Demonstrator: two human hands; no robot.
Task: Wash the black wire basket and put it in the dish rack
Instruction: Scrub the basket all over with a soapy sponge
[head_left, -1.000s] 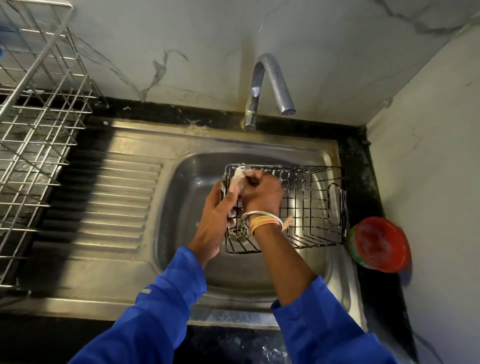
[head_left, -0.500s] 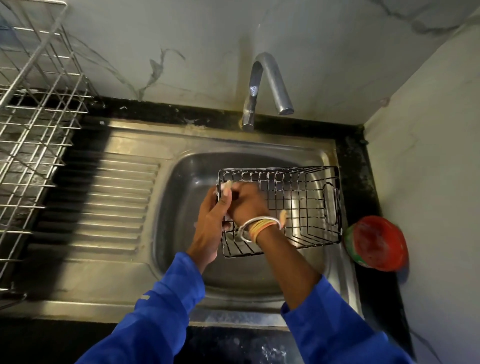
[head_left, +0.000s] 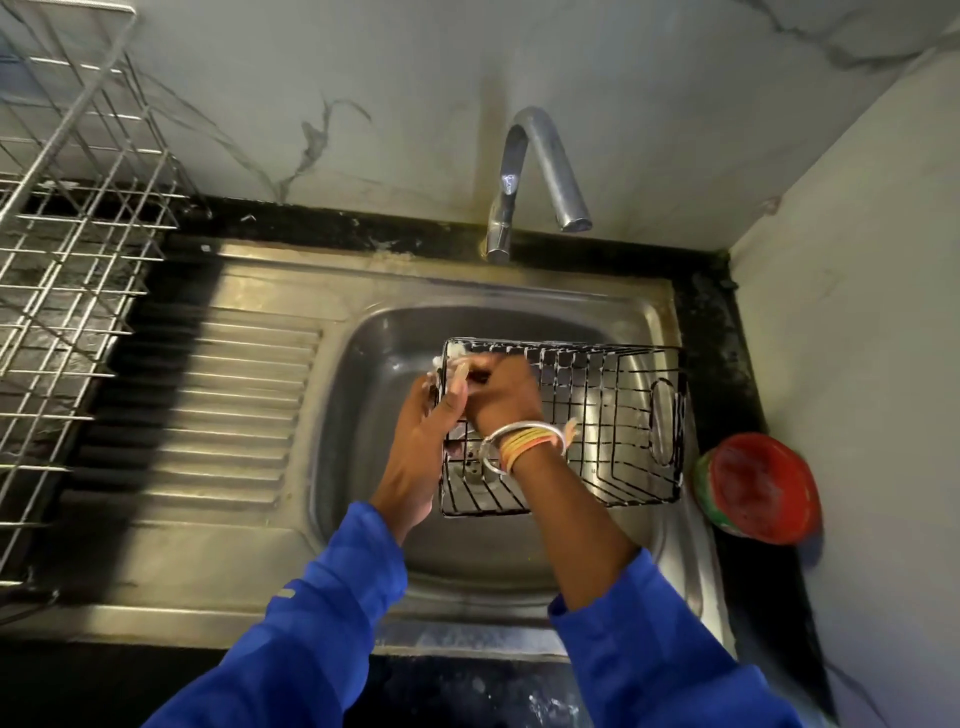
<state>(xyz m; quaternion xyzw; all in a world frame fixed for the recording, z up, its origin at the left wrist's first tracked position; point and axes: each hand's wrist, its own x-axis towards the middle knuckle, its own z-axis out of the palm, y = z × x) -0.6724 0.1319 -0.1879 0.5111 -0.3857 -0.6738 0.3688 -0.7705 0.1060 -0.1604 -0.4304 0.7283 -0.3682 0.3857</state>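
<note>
Fingers (head_left: 460, 379) of the left hand (head_left: 415, 447) grip the black wire basket (head_left: 597, 415) at its left end, the right hand (head_left: 501, 395) curled beside them, its hold blurred, while the basket runs rightward, away from the dish rack (head_left: 67, 291).

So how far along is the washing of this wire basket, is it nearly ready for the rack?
Done: soap is on, with white foam at the black wire basket's far-left corner. In hand: the left hand holds its left end over the sink while the right hand scrubs that corner. Left: rinsing, since the tap shows no water, then moving it to the dish rack.
</note>
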